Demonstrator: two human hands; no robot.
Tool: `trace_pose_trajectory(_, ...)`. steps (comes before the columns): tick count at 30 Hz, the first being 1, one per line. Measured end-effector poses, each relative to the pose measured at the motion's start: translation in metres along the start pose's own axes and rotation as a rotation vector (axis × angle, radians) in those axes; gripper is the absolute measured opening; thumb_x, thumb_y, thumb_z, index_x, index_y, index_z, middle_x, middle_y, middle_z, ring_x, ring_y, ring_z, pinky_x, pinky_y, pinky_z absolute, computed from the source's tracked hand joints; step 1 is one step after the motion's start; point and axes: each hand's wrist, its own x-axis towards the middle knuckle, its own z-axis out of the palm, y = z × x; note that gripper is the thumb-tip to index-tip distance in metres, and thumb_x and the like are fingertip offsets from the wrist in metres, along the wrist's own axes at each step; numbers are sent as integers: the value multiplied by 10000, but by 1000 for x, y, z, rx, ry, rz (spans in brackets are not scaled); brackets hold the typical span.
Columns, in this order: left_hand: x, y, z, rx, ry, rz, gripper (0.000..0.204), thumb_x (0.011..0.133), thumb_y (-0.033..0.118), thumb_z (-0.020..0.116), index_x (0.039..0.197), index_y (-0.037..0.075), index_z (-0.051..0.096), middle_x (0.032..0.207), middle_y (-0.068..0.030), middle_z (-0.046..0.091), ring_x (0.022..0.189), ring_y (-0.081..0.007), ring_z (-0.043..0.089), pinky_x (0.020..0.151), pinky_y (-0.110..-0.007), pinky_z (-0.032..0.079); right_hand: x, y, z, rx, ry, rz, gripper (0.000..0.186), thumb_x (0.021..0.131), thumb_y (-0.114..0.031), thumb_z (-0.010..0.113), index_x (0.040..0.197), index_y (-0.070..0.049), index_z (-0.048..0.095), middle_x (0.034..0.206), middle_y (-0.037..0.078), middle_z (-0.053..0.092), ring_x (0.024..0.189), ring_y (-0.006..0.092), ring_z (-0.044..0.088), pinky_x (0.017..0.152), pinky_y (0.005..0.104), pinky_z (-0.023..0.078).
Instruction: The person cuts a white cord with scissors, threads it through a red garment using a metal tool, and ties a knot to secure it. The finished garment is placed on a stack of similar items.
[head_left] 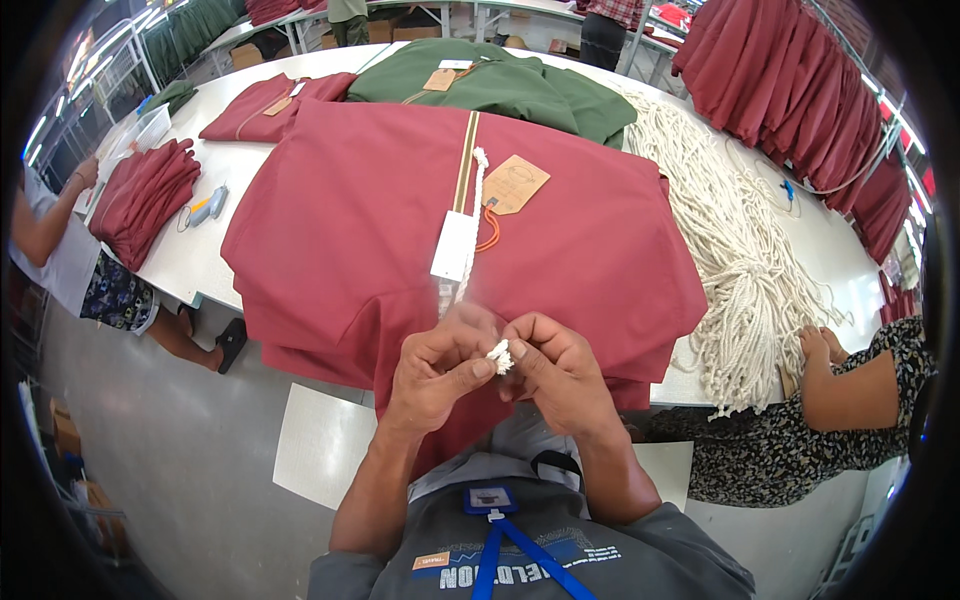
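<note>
Both hands meet at the near edge of a red jacket [590, 230] that lies folded on the table. A white cord [477, 190] runs down along its zipper [465, 160] to my fingers. My left hand [445, 370] pinches the cord's frayed, knotted end between thumb and fingers. From the other side, my right hand [558, 365] grips the same end with its thumb and forefinger. Beside the zipper lie a brown cardboard tag [515, 185] on an orange loop and a white label [454, 245].
White cords [740, 270] lie heaped along the right, where a person's hand [822, 345] rests. Green jackets [520, 85] and another red jacket [270, 108] lie beyond. Folded red garments [145, 200] and a grey tagging tool [208, 207] are at left, near another person [65, 240].
</note>
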Motion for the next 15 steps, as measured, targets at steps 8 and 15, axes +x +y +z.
trace_pose_trajectory(8,0,4,0,202,160,19,81,947,2,717,1018,-25,747,1020,-36,627,886,-95,607,775,-232,475,0,7,10,-328,172,-432,187,986,6,642,1168,42,618,981,54,661,787,95,637,712,244,551)
trace_pose_trajectory(15,2,4,2,223,167,0,85,928,-23,727,1008,-24,756,982,-34,660,876,-80,592,761,-222,461,7,14,-1,-790,209,-796,227,895,111,706,1101,33,656,997,61,647,805,93,627,698,238,517)
